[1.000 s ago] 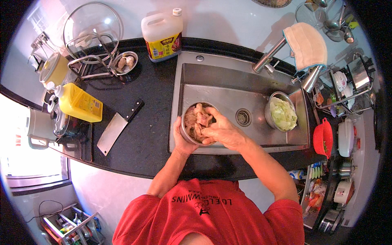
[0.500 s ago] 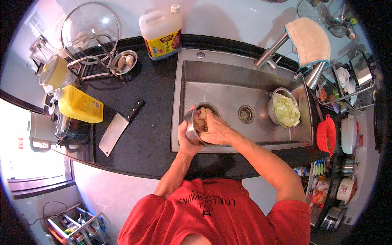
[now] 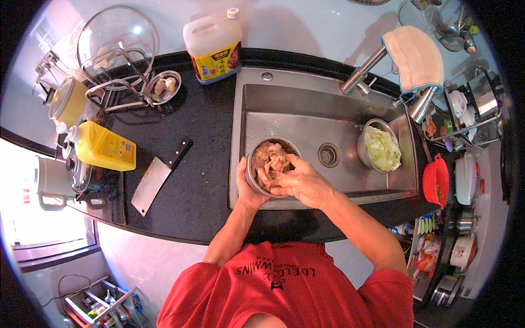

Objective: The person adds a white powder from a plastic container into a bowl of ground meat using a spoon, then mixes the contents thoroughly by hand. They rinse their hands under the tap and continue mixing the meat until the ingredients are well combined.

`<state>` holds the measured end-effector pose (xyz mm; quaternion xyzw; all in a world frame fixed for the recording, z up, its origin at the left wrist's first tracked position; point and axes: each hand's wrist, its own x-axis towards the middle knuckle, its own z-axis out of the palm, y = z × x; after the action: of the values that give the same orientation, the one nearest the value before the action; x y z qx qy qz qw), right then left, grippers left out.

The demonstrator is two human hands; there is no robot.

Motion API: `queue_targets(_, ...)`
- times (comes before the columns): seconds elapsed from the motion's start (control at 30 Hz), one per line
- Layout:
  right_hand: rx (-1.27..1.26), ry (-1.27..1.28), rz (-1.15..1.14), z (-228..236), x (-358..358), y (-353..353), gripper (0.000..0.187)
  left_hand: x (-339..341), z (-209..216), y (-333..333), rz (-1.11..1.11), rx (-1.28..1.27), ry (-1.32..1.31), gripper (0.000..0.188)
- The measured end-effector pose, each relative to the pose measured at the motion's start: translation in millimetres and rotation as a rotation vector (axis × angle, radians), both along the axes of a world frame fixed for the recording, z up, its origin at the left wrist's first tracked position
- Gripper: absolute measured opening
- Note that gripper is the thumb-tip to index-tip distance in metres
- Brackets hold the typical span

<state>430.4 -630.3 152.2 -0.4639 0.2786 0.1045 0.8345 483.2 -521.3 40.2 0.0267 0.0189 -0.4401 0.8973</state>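
Note:
A round metal bowl [image 3: 252,185] of raw meat pieces [image 3: 269,159] is over the left part of the steel sink. My left hand [image 3: 249,188] grips the bowl's left side, thumb along the outer wall. My right hand [image 3: 305,182] reaches over the bowl's right rim, its curled fingers on the meat; their tips are partly hidden among the pieces. At the right end of the sink stands another metal bowl [image 3: 363,152] filled with pale green cabbage leaves [image 3: 381,148].
A cleaver [image 3: 155,180] lies on the black counter [image 3: 202,208] left of the sink. A yellow jug [image 3: 106,146], a large plastic jug [image 3: 214,49] and a small bowl of garlic [image 3: 165,86] stand around it. A cloth-draped faucet [image 3: 363,70] overhangs the sink; a red basket [image 3: 436,180] sits rightward.
The bowl has gone from tilted to nearly level, so more of the meat shows. My right hand has drawn back toward the bowl's right rim.

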Motion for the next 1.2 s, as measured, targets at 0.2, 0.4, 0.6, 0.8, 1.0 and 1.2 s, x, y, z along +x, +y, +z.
queue_targets(0.2, -0.857, -0.163, 0.406, -2.5, -7.6, -7.5, 0.035, 4.2, 3.5, 3.6, -0.097, -0.088, 0.072, 0.060)
queue_targets(0.4, -1.765, -0.907, 0.602, -7.6, -11.0, -16.3, 0.033, 9.3, 9.9, 13.6, -0.186, 0.012, 0.163, 0.059)
queue_targets(0.6, -1.908, -1.216, 0.890, -4.5, 7.3, -10.9, 0.020, 9.9, -4.5, 20.2, -0.368, 0.015, 0.159, 0.048)
queue_targets(0.8, -2.261, -0.956, 0.712, 12.2, -27.2, 19.8, 0.029, 10.0, 32.5, 20.2, -0.406, -0.088, -0.071, 0.065)
queue_targets(1.0, -2.382, -0.906, 0.923, 13.2, -34.6, 11.5, 0.028, 0.9, 15.8, 13.5, -0.461, -0.019, 0.091, 0.059)
queue_targets(1.2, -2.033, -0.997, 0.868, -0.7, -21.5, 0.7, 0.018, 0.4, 24.0, 11.9, -0.388, 0.163, 0.079, 0.051)
